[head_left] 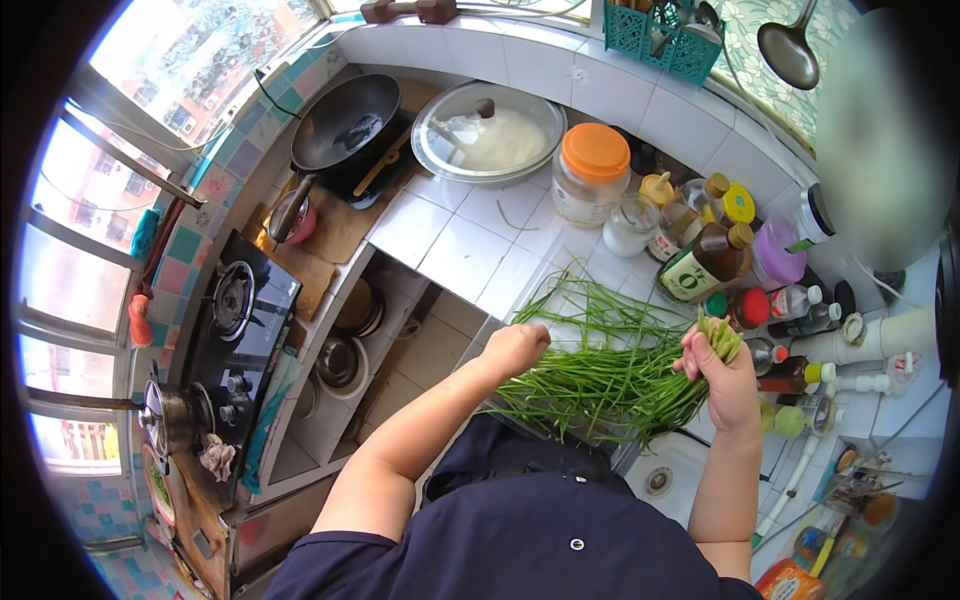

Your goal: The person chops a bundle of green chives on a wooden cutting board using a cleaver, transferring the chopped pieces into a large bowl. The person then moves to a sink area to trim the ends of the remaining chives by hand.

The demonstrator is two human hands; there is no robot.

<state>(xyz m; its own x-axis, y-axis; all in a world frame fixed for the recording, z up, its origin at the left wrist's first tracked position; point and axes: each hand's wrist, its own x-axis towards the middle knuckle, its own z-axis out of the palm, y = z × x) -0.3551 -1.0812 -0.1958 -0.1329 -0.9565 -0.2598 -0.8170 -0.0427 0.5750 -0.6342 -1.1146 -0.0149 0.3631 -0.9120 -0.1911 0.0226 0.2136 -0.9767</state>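
Observation:
A bunch of chives (610, 385), long and thin and bright green, lies spread over the white tiled counter (455, 235) in front of me. My right hand (728, 385) is wrapped round the paler stem ends at the right, which stick up above my fingers. At the left side of the spread leaves, my left hand (515, 351) is closed with its fingers curled; what they pinch, if anything, is hidden. Several leaves hang toward the white sink (665, 478) close to my body.
Behind the chives stand a jar with an orange lid (595, 152), a brown bottle (708, 262) and several other bottles. A glass-lidded bowl (490, 165) and a black wok (345, 122) sit at the back left. Farther left is a gas stove (245, 330) with a steel pot (172, 415).

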